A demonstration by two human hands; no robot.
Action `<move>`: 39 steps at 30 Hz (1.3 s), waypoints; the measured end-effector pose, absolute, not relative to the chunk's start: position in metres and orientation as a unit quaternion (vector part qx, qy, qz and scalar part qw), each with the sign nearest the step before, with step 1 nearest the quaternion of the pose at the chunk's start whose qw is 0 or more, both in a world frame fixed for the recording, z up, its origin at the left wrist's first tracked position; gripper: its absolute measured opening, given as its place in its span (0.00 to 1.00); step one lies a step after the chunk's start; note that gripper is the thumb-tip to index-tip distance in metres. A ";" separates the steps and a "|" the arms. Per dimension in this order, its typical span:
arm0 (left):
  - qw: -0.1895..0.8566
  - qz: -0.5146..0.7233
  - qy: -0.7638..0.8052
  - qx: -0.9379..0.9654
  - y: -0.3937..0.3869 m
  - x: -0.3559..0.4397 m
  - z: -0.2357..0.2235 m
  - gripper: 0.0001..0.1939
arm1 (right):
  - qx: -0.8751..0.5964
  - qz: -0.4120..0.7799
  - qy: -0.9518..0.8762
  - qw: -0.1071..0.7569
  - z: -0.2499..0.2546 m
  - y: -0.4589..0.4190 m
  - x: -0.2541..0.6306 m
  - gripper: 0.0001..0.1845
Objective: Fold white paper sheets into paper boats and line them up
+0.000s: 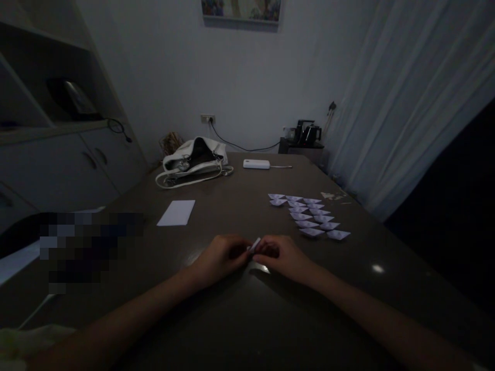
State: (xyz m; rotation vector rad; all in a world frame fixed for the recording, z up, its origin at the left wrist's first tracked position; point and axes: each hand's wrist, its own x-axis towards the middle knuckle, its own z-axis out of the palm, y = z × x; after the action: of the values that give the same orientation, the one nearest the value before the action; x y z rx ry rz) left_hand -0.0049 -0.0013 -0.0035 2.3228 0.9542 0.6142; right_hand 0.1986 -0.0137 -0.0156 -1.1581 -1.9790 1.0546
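A small folded piece of white paper (255,244) is pinched between my two hands, just above the table near its middle. My left hand (226,256) grips it from the left with thumb and fingertips. From the right, my right hand (284,257) closes on it in the same way, its fingers curled. The fingers hide much of the paper, so its full shape is unclear. Beyond my right hand, several folded paper boats (303,216) stand in rows on the table. A stack of white paper sheets (177,213) lies beyond my left hand.
A white handbag (195,159) lies at the table's far left, with a white power bank (256,164) to its right. Paper scraps (328,196) lie near the right edge of the brown table (247,319). A black kettle (310,135) stands behind. A curtain (367,108) hangs at right.
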 end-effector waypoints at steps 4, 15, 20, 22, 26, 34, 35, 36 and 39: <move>0.334 0.245 0.377 0.829 -0.005 0.000 -0.003 0.12 | -0.418 0.452 -0.708 0.346 -0.018 -0.014 0.194 0.10; 0.415 0.289 0.375 0.777 -0.009 0.004 -0.007 0.13 | -0.388 0.503 -0.673 0.379 -0.024 -0.010 0.194 0.13; 0.421 0.304 0.374 0.768 -0.010 0.005 -0.009 0.13 | -0.380 0.459 -0.704 0.387 -0.024 -0.011 0.194 0.09; 0.415 0.307 0.374 0.770 -0.010 0.005 -0.009 0.13 | -0.381 0.444 -0.711 0.389 -0.023 -0.013 0.194 0.08; 0.400 0.308 0.378 0.776 -0.011 0.005 -0.006 0.12 | -0.389 0.428 -0.719 0.386 -0.022 -0.015 0.193 0.07; 0.252 0.303 0.361 0.845 -0.018 0.005 -0.003 0.10 | -0.436 0.376 -0.721 0.385 -0.020 -0.020 0.191 0.06; 0.231 0.306 0.355 0.853 -0.018 0.004 -0.003 0.11 | -0.432 0.395 -0.712 0.389 -0.020 -0.020 0.191 0.06; 0.217 0.311 0.348 0.857 -0.017 0.002 -0.003 0.12 | -0.422 0.423 -0.699 0.392 -0.020 -0.019 0.191 0.06; 0.220 0.332 0.327 0.857 -0.012 -0.003 -0.004 0.17 | -0.377 0.523 -0.654 0.395 -0.019 -0.015 0.193 0.09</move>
State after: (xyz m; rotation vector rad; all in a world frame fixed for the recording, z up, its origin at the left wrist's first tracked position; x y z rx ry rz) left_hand -0.0026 -0.0117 -0.0040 2.3708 0.9041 0.9191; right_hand 0.1931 -0.0150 -0.0193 -0.9553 -1.6594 1.3261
